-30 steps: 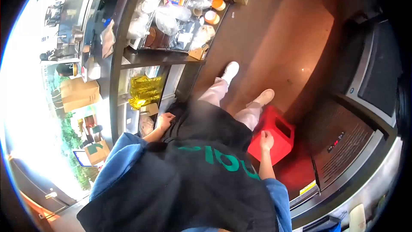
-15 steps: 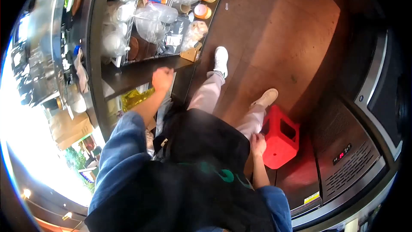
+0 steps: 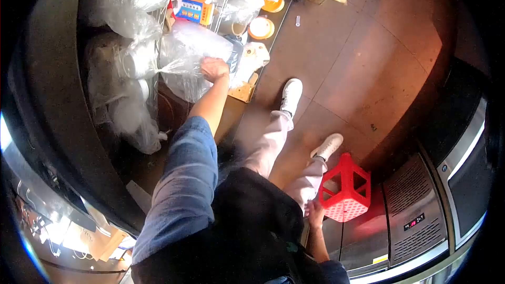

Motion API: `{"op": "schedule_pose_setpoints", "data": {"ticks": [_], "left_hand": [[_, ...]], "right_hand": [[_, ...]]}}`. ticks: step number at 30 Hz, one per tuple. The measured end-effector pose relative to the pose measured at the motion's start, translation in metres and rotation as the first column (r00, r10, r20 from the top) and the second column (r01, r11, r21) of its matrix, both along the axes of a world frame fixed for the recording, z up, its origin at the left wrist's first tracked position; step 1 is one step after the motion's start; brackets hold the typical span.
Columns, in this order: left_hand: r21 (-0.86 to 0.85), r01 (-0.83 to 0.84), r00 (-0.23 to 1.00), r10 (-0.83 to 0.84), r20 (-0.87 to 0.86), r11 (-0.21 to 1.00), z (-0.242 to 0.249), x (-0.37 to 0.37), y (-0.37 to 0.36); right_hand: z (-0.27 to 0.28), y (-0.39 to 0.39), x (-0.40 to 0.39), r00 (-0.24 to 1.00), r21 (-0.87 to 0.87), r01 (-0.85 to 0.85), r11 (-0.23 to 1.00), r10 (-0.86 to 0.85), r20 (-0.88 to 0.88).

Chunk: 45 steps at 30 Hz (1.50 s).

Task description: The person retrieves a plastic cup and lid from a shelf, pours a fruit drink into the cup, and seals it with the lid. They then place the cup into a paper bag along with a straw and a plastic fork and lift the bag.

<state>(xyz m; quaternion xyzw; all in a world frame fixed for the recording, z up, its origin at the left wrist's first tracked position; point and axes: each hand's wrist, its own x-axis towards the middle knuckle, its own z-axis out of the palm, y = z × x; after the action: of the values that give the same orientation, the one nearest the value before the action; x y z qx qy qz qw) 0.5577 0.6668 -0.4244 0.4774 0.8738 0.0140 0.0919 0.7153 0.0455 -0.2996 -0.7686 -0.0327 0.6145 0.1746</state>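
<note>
Gripping a clear plastic bag (image 3: 194,55), seemingly of cups, left hand (image 3: 214,68) closed.

A floor (image 3: 368,68) of large brown tiles fills the centre and the 1 o'clock area, warmly lit. At 9 o'clock, a dark curved counter (image 3: 47,126) edge arcs over wire shelving (image 3: 223,8). A red plastic stool (image 3: 345,192) stands on the floor at 5 o'clock. Beside it, at 4 o'clock, stainless-steel cabinets (image 3: 421,215) carry a vent grille and a small red digital display (image 3: 413,222). Bright lights glare at 8 o'clock.
</note>
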Motion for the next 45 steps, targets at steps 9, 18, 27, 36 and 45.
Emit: {"op": "schedule_pose_setpoints", "data": {"ticks": [9,18,27,36,45], "left_hand": [[0.084,0.033,0.999,-0.032,-0.018,0.996,0.015,0.043,-0.083],[0.262,-0.010,0.939,-0.081,0.334,0.965,0.051,0.055,-0.084],[0.339,-0.057,0.853,-0.131,0.505,0.939,0.063,0.040,-0.106],[0.116,-0.393,0.630,0.175,0.756,0.912,0.053,0.017,-0.097],[-0.417,-0.393,0.334,0.550,0.765,0.819,0.037,0.044,-0.076]], "right_hand": [[-0.050,0.197,0.044,0.986,0.264,-0.063,0.963,0.019,0.167],[-0.097,0.318,0.010,0.977,0.364,-0.209,0.908,0.211,0.035],[-0.100,0.513,-0.048,0.905,0.514,0.357,0.780,-0.151,-0.399],[-0.130,0.537,-0.068,0.897,0.437,0.342,0.832,-0.150,-0.417],[-0.097,0.512,-0.061,0.564,0.157,0.792,0.590,-0.609,-0.558]]}}
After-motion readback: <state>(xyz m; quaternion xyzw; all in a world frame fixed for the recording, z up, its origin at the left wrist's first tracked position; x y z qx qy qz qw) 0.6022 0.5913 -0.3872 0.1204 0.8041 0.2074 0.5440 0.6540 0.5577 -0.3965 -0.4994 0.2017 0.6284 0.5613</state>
